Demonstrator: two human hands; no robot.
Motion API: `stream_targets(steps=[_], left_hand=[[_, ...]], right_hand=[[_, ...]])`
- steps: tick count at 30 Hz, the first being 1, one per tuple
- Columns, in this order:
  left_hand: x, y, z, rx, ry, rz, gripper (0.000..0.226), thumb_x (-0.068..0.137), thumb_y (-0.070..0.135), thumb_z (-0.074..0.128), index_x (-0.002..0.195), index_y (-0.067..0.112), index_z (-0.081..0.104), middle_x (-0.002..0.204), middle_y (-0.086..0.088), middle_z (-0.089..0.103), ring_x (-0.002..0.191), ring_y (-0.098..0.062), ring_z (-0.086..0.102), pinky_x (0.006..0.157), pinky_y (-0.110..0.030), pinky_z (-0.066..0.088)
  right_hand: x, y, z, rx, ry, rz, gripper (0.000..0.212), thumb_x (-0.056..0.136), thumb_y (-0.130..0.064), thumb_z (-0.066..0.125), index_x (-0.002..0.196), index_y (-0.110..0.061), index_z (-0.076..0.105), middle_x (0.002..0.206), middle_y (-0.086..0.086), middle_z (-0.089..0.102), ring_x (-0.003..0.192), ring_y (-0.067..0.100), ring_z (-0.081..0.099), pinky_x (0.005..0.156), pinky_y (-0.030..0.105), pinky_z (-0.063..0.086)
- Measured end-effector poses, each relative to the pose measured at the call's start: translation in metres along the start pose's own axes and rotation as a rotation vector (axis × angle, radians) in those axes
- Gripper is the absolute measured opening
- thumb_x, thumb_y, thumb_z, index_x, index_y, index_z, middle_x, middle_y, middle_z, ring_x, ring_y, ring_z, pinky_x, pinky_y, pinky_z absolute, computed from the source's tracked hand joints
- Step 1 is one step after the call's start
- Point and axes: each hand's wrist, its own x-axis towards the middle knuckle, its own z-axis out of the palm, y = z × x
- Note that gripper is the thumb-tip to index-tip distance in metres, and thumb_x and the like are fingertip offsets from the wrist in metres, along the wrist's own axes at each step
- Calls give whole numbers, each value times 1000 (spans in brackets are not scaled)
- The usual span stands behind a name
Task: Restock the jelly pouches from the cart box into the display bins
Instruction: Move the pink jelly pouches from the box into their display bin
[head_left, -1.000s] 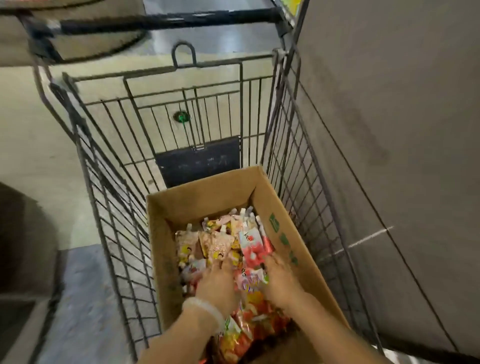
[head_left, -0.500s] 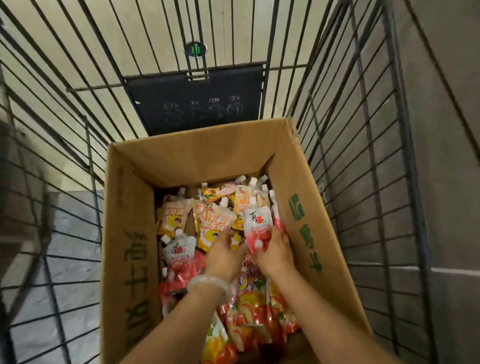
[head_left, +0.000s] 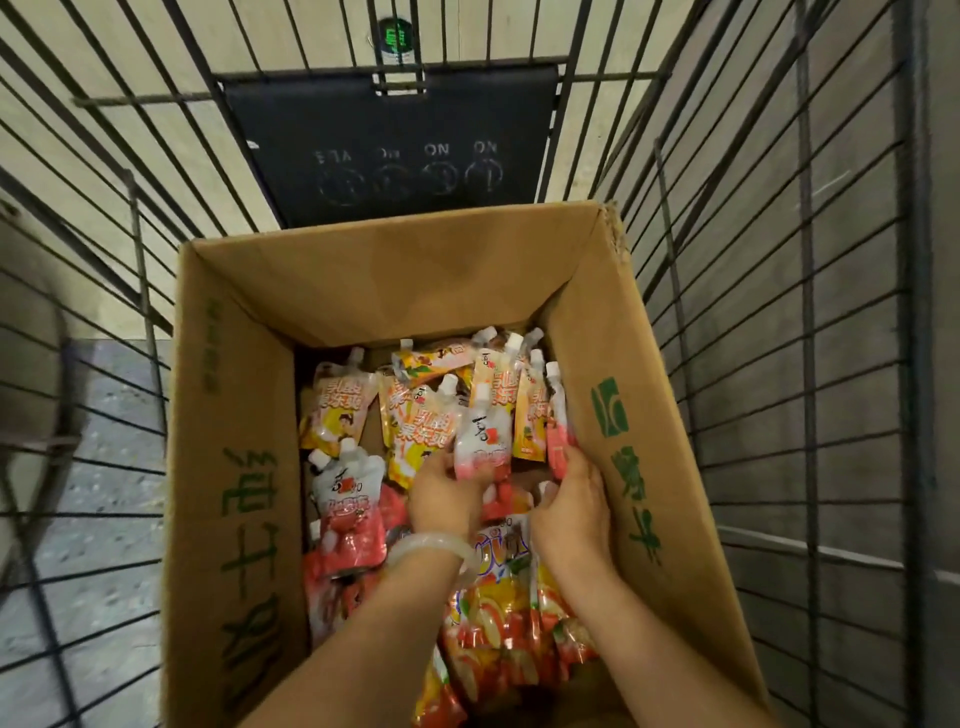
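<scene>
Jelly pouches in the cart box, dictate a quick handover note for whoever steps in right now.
Left hand: grips the bottom of an upright white-and-pink spouted jelly pouch.
Right hand: curled around pink pouches by the right wall of the brown cardboard box.
The box sits in the wire cart, many pouches inside.
Done: nothing visibly binned; bins out of view.
Left: lift handfuls out, restock.

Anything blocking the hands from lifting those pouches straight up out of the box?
Nothing visible does. The left hand and right hand are already among the jelly pouches, the left gripping a pink-and-white pouch. The cardboard box is open-topped, with no flap or cart wire overhead. The display bins aren't in view.
</scene>
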Motion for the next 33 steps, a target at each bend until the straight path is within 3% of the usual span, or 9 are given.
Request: stream_targets(steps=[2,6,11,15,18,24,28,31,33], left_hand=[[-2,-7,-22,-4,19,-2,13,85,11,67,93,6,57,82,-10,65,69,-21,60,56,-27,53],[-2,-13,-44,-86,4,-28,17,86,11,66,99,5,56,99,-17,67,87,-29,65,74,-37,58],[1,-10,-49,-137,-13,-29,20,87,12,66,101,4,54,97,-15,66,86,-26,63,72,-33,51],[4,-12,-58,-144,-4,0,28,87,16,66,107,0,56,102,-16,67,93,-30,65,73,-32,50],[5,-14,-61,-138,-11,14,33,86,18,67,111,0,56,103,-15,68,93,-29,66,73,-32,50],[1,-9,-63,-218,27,8,25,87,17,66,106,6,55,98,-12,68,87,-26,67,65,-31,53],[0,-5,-66,-232,30,3,15,87,15,66,95,14,53,95,-11,68,84,-25,66,77,-38,54],[0,-6,-67,-232,5,2,16,87,14,66,97,13,53,96,-11,68,86,-27,67,72,-37,56],[1,-8,-66,-223,-4,-4,17,86,16,66,98,12,54,97,-12,68,87,-28,68,75,-40,57]], right_hand=[[-3,-1,5,-77,36,-7,61,93,-13,50,147,-20,25,148,5,35,138,22,33,111,35,30],[-1,-9,19,-86,58,37,67,93,-18,50,149,-11,14,154,10,24,140,26,28,114,37,28],[23,-19,22,-188,123,135,51,98,-25,45,143,-8,29,138,12,40,114,32,54,83,40,48],[42,-22,17,-435,98,36,26,98,-18,42,117,-9,57,116,10,63,104,29,63,77,33,49],[42,-22,15,-464,92,-40,26,97,-19,43,111,-8,62,113,10,62,103,29,62,75,33,48],[13,-30,42,-185,275,-472,17,75,-19,58,67,-10,69,76,7,61,75,29,59,69,25,30],[15,-30,38,326,321,-70,26,90,-13,60,113,0,59,120,14,48,102,26,52,80,13,32],[27,-23,37,114,210,139,74,84,-29,68,142,-2,31,145,16,36,130,33,38,105,36,35],[32,-20,43,67,85,267,96,77,-40,74,147,-5,19,150,15,32,136,35,32,108,45,34]])
